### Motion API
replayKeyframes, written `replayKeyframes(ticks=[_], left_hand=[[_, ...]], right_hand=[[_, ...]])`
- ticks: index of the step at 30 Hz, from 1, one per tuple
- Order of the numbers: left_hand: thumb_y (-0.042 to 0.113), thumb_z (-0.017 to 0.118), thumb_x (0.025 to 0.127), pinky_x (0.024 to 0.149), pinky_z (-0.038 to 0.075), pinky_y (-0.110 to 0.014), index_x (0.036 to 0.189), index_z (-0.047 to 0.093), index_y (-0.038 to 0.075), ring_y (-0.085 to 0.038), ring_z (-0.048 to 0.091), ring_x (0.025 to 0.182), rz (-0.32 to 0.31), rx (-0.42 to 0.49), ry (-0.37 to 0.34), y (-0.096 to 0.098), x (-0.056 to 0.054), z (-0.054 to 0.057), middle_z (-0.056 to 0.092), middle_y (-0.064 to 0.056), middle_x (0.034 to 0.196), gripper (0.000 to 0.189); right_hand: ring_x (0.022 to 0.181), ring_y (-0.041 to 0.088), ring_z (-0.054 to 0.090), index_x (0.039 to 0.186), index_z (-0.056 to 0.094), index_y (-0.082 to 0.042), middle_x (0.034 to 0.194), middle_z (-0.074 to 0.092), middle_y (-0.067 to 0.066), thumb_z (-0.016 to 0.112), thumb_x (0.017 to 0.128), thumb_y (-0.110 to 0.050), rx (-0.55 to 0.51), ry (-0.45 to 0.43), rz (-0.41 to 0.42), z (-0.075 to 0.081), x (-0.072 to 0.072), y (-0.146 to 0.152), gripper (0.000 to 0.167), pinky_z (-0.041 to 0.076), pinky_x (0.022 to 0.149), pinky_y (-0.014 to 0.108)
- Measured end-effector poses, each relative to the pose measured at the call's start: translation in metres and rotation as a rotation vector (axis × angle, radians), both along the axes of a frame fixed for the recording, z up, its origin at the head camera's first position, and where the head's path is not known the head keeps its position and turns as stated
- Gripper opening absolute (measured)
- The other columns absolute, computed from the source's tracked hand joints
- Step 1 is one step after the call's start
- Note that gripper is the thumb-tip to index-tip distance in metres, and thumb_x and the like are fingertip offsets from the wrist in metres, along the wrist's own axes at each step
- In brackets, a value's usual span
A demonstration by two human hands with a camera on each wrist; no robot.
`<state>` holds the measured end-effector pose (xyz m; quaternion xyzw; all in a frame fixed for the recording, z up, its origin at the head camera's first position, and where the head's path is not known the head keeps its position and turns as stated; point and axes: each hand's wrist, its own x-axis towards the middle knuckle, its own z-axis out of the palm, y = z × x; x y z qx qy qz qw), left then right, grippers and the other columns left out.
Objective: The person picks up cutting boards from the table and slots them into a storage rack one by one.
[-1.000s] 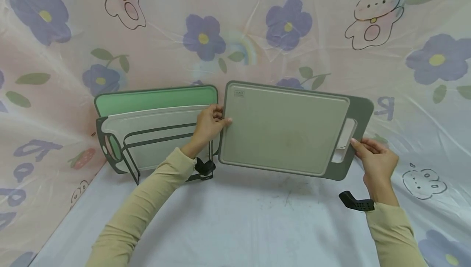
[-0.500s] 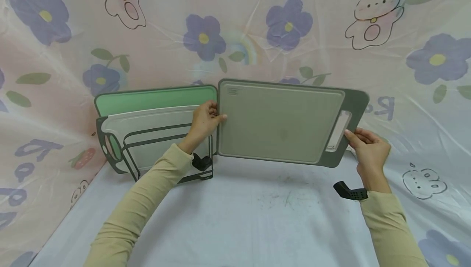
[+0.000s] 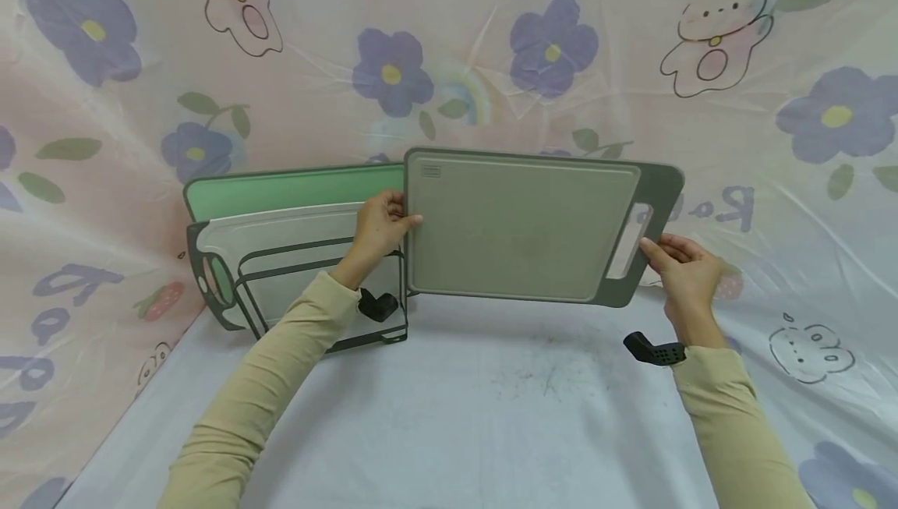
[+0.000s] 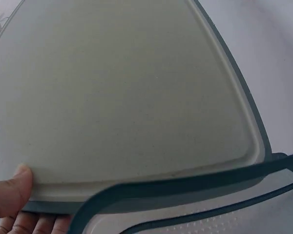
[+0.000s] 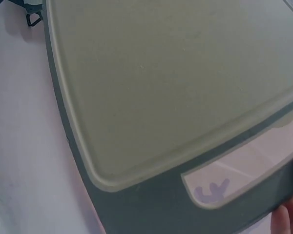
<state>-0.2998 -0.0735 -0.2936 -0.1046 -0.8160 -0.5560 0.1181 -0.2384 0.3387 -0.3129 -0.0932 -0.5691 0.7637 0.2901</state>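
Observation:
A grey-beige cutting board (image 3: 519, 228) with a dark green-grey rim and a slotted handle is held upright off the table. My left hand (image 3: 380, 227) pinches its left edge, thumb on the front face and fingers behind. At the other end my right hand (image 3: 686, 271) grips the handle bar, with the thumb at the slot. Just left of the board stands a dark wire rack (image 3: 298, 267) holding a white cutting board (image 3: 295, 220) and, behind it, a green board (image 3: 295, 188). In the left wrist view the rack's wire (image 4: 195, 181) crosses in front of the held board's edge.
A white-covered table (image 3: 484, 415) lies beneath. Behind it hangs a patterned curtain (image 3: 477, 41) with flowers and rabbits, continuing down both sides.
Both hands have shifted the held cutting board left and slightly up, so its left edge now overlaps the right end of the green board. The rack has stayed put.

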Motion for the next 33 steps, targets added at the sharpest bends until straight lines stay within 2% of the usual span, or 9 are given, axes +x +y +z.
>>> replayKeyframes(ticks=[7,20,33], left_hand=[[0.004,0.072,0.088,0.080,0.052,-0.035,0.117,0.058,-0.007,-0.030,0.064,0.094,0.016,0.013,-0.020,-0.009,0.001,0.002,0.066,-0.021,0.106,0.034],[0.006,0.073,0.088,0.083,0.052,-0.036,0.117,0.057,-0.008,-0.031,0.063,0.097,0.047,-0.026,-0.016,-0.028,0.000,0.001,0.065,-0.022,0.109,0.036],[0.007,0.072,0.089,0.083,0.052,-0.039,0.119,0.057,-0.007,-0.031,0.064,0.100,0.064,-0.072,-0.009,-0.046,0.010,0.002,0.066,-0.021,0.110,0.036]], right_hand=[[0.064,0.010,0.065,0.083,0.070,-0.003,0.073,0.067,0.003,0.083,0.070,0.007,0.002,-0.009,0.025,-0.002,-0.009,-0.005,0.020,0.055,0.061,0.021],[0.068,0.008,0.064,0.087,0.072,-0.009,0.078,0.067,0.001,0.082,0.072,0.006,0.021,-0.022,0.073,-0.006,-0.026,-0.019,0.024,0.055,0.060,0.019],[0.069,0.008,0.063,0.088,0.069,-0.009,0.080,0.067,-0.001,0.081,0.073,0.007,0.062,-0.022,0.113,-0.011,-0.040,-0.031,0.025,0.054,0.060,0.019]])
